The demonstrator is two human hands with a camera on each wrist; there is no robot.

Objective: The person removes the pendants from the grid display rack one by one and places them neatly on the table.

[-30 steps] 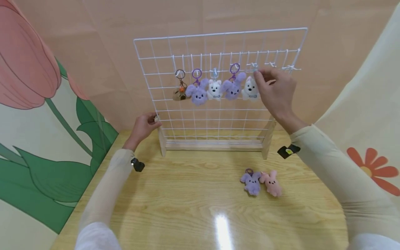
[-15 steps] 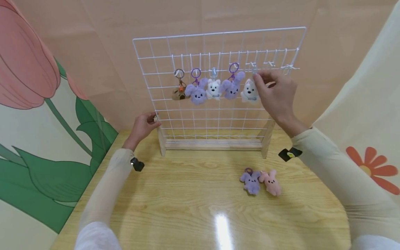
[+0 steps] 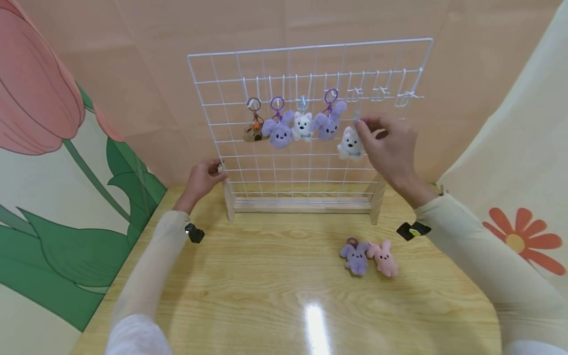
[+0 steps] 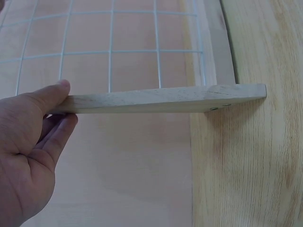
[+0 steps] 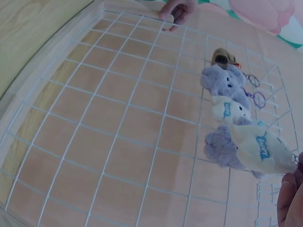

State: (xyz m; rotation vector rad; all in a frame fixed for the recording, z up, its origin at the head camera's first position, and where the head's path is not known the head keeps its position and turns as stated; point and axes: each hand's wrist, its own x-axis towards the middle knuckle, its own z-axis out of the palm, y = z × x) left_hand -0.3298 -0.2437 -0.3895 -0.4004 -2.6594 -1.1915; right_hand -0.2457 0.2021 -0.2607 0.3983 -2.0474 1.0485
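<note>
My right hand (image 3: 390, 150) pinches a white dog plush keychain (image 3: 350, 144) by its clasp, thumb and fingers at the top of it. The plush hangs lower than its neighbours, with the clasp beneath a hook (image 3: 355, 92) on the white wire grid rack (image 3: 288, 170). In the right wrist view the same dog plush (image 5: 265, 149) shows blue lettering. At the far left, my left hand (image 3: 203, 182) grips the rack's wooden side upright (image 4: 142, 98), thumb on one face and fingers on the other.
Hanging on the grid are a brown plush (image 3: 255, 132), two purple plushes (image 3: 279, 134) and another white dog (image 3: 303, 126). A purple bunny plush (image 3: 356, 259) and a pink one (image 3: 384, 259) lie on the wooden table (image 3: 248, 286).
My right hand has moved down and slightly left, and the white dog plush has come down from hook level with it. The left hand stays on the upright.
</note>
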